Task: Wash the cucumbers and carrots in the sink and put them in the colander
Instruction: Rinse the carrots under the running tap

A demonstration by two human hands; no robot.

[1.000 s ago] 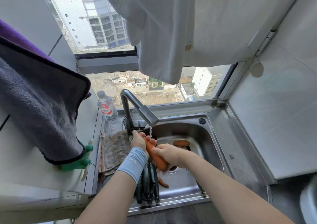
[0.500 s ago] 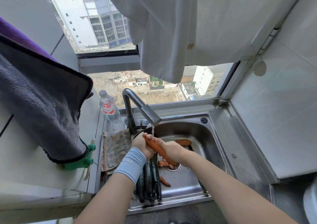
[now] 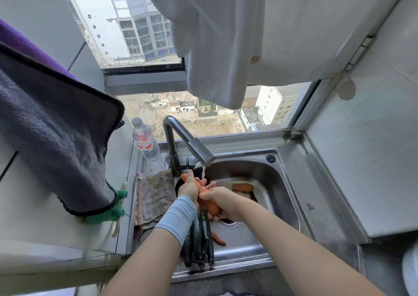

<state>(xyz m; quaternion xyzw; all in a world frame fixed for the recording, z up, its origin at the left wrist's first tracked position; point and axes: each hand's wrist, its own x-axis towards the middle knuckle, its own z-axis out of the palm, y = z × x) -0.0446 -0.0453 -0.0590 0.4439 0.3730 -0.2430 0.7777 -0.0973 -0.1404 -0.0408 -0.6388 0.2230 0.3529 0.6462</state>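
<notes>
Orange carrot (image 3: 209,201) between fingers (image 3: 207,195) of both hands, under faucet (image 3: 192,145)

Steel sink (image 3: 291,196), with contents.
Dark cucumbers (image 3: 201,239) under left hand (image 3: 188,188); one carrot (image 3: 242,187) beyond right hand (image 3: 222,199); carrot piece (image 3: 218,239) beside cucumbers.

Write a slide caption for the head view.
Both hands rub a carrot under the running faucet.
</notes>
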